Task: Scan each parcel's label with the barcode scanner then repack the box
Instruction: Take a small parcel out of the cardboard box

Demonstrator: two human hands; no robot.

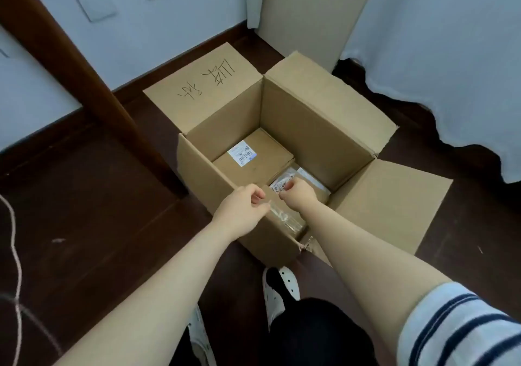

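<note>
A large cardboard box (pixel 282 151) stands open on a dark wooden floor (pixel 84 210), its four flaps folded outward; the far-left flap (pixel 203 83) carries handwritten black characters. Inside the box, against its far-left wall, a flat brown parcel (pixel 253 159) lies label-up, its long axis running along that wall from the near-left toward the far corner, with a white barcode label (pixel 242 152) at the middle of its top face. Just beside it, toward the box's near-right side, a second parcel (pixel 298 185) lies flat with a printed white label (pixel 282 183) facing up and partly hidden by a hand.

A person leans over the box's near corner. The left hand (pixel 245 210) sits at the near-left rim, fingers curled narrow in a pinch on what looks like a strip of clear tape (pixel 282 216); whether they grip the tape itself cannot be told. The right hand (pixel 298 195) reaches inside the box, fingers closed tight on the edge of the second parcel's label. A striped sleeve (pixel 456 329) covers the right upper arm.

Beyond the box, a flattened carton (pixel 310 13) leans upright against the wall. A white cloth (pixel 451 55) hangs down to the box's right.
</note>
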